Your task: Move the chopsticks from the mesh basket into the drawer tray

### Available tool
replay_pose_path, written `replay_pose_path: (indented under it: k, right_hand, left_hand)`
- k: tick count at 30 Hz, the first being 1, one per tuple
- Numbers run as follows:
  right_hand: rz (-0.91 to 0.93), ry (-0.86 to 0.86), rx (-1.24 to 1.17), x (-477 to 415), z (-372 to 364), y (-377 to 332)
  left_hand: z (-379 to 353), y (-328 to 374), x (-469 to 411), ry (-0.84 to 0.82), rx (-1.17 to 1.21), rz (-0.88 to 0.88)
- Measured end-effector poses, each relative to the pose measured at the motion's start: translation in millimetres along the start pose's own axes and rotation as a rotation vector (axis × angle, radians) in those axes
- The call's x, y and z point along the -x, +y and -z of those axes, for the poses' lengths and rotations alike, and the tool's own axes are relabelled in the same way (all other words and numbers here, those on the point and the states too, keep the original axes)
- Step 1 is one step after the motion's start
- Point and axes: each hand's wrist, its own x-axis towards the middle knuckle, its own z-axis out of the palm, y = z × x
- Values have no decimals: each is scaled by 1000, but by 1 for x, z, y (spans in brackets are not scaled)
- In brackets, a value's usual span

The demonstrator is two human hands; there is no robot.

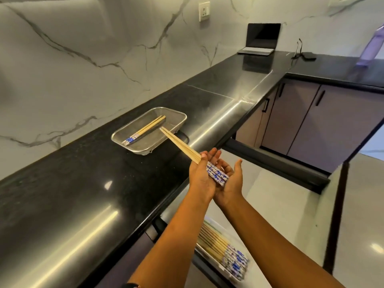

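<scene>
tray [200,250]: closest, under the arms, lined with a row of chopsticks
grip: left hand [199,175] thumb pins the bundle [188,151], right hand [233,181] flat under its blue ends
tip: imo square the ends, lower it parallel to that row
basket [184,117]: further back on the surface [83,183], one pair [145,128] inside

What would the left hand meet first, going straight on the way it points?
Probably the counter edge right of the basket; if the left hand is higher, it passes over.

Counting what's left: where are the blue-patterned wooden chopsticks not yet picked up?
Head view, left of centre: the remaining chopsticks lie in the rectangular metal mesh basket on the black countertop.
</scene>
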Motion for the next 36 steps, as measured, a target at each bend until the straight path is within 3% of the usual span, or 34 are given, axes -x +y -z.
replay_pose_path:
  k: [4,9,12,14,18,23,30,33,36]
  right_hand:
    - [7,-15,251,10,44,-12]
    - [-25,-93,834,15,68,-29]
    - [-78,-205,1218,16,67,-38]
    - [-104,-258,1345,14,68,-43]
    - [-121,-344,1450,5,71,-51]
    - [-254,-401,1412,-2,78,-59]
    - [-285,-451,1510,-10,90,-44]
    - [-278,-401,1575,-14,99,-28]
    - [-226,-324,1745,-18,111,-9]
  left_hand:
    - [13,-24,21,43,-87,7]
    - [32,-59,37,183,-329,102]
    - [39,-77,44,158,-430,119]
    - [34,-86,50,154,-436,130]
    - [30,-88,62,112,-468,197]
    - [56,-82,63,-87,-425,284]
    - [90,-90,56,-150,-637,358]
    - [113,-86,48,-56,-1062,316]
    - [140,-71,38,187,-1271,147]
